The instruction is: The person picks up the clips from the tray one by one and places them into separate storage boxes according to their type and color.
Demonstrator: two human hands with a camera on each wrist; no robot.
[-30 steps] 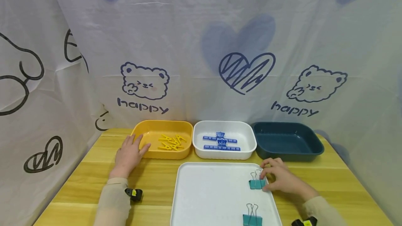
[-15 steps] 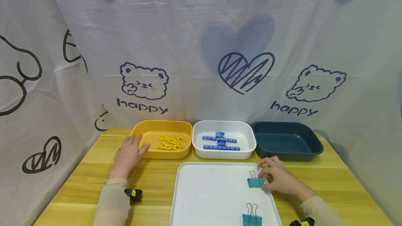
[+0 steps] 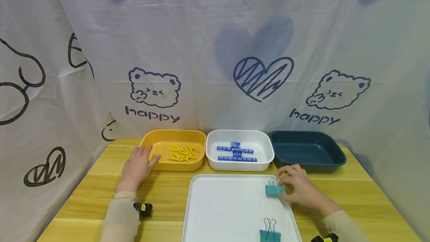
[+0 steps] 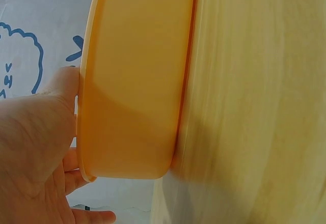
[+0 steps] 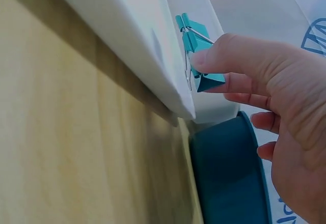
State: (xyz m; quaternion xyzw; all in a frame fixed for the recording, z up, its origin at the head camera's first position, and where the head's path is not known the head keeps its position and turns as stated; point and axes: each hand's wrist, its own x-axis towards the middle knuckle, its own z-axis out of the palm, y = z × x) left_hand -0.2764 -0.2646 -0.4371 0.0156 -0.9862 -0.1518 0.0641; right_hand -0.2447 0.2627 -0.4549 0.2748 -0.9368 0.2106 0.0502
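Observation:
At the far right corner of the white tray [image 3: 231, 208], my right hand [image 3: 300, 189] pinches a teal binder clip [image 3: 274, 191] between thumb and fingers. In the right wrist view, the held binder clip [image 5: 196, 43] is tilted above the tray's edge, with its wire handles showing. A second teal binder clip [image 3: 270, 235] lies on the tray nearer the front. My left hand [image 3: 136, 169] rests at the left end of the yellow bin [image 3: 178, 165], its fingers spread loosely over the rim. Several yellow clothespins [image 3: 184, 152] lie in that bin.
A white bin [image 3: 242, 165] with blue clips [image 3: 237, 153] stands behind the tray, beside the yellow one. A dark teal bin [image 3: 307, 167] adjoins it on the right. Printed cloth [image 3: 208, 100] hangs behind the wooden table [image 3: 336, 182].
My right hand has moved slightly away from me, and the binder clip has risen and tipped in its grip. The left hand keeps its place.

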